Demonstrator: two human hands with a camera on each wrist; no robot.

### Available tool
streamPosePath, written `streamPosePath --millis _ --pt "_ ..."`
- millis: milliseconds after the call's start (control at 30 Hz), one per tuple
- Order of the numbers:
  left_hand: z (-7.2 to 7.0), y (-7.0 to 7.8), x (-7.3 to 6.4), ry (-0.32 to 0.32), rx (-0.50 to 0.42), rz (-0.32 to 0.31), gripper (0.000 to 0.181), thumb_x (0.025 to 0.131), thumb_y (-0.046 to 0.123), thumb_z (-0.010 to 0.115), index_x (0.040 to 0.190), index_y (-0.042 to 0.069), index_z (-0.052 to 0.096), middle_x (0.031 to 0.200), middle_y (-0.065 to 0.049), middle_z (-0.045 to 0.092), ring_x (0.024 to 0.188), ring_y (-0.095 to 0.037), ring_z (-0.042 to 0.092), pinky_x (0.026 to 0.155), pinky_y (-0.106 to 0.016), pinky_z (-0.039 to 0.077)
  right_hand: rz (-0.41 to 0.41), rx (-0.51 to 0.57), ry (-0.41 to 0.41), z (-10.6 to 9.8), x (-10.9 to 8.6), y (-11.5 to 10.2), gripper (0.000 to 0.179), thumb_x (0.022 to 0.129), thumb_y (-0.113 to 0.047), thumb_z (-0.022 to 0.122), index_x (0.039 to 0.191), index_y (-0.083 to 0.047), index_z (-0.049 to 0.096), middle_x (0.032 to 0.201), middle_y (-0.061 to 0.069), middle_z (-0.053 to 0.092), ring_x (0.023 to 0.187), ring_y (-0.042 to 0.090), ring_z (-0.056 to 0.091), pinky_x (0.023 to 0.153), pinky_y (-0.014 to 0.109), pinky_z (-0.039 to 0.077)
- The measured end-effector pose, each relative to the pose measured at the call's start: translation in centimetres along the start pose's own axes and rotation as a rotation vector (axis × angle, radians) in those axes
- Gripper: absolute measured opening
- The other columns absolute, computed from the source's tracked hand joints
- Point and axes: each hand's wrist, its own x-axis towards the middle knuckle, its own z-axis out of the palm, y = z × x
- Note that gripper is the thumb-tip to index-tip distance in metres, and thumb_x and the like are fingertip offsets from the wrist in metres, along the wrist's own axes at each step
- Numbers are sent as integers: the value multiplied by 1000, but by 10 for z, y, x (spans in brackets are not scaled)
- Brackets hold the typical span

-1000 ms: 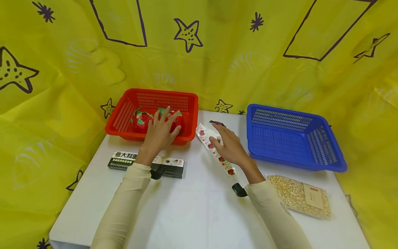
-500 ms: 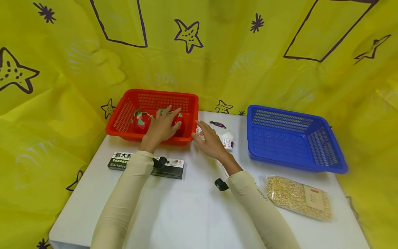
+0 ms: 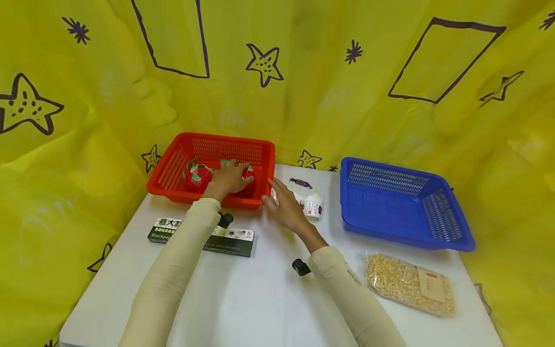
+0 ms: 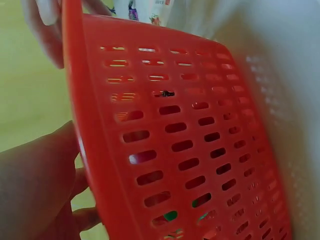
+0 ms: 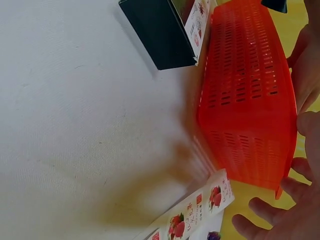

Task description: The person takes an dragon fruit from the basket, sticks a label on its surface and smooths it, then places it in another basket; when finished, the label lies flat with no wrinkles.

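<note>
In the head view, the red basket (image 3: 169, 168) stands at the back left with two red-and-green dragon fruits inside. One dragon fruit (image 3: 198, 177) lies to the left. Over the other dragon fruit (image 3: 249, 172) lies my left hand (image 3: 229, 179), its fingers pointing down and the fingertips hidden, so a grip cannot be made out. My right hand (image 3: 284, 205) is at the basket's right front corner. The right wrist view has the thumb (image 5: 306, 123) against the rim and the other fingers spread, fairly straight. Under that hand lies a strip of printed packets (image 5: 186, 216).
A black-and-white pasta box (image 3: 227, 245) lies in front of the red basket, partly under the left forearm. A purple wrapped candy (image 3: 301, 183) lies behind the packets. On the right stand a blue basket (image 3: 386, 202) and a clear bag of yellow kernels (image 3: 392, 279).
My left hand has sunk lower over the right dragon fruit. My right hand has moved left from above the packet strip to the red basket's corner. The head view has tilted up slightly.
</note>
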Motion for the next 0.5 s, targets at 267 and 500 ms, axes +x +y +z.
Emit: streamPosePath --millis 267,500 --pt "11 1 9 -64 -51 -39 69 105 41 61 163 10 41 162 -32 34 150 -62 27 114 -73 39 7 -48 -16 3 -5 3 65 109 -40 55 166 -15 36 175 7 27 155 39 34 121 66 34" --pt "8 3 25 -77 -137 -52 71 104 41 62 160 3 42 165 -37 24 144 -67 34 115 -73 37 -16 -112 -5 -2 -5 0 65 110 -44 53 167 -17 36 175 5 28 155 39 34 117 71 35"
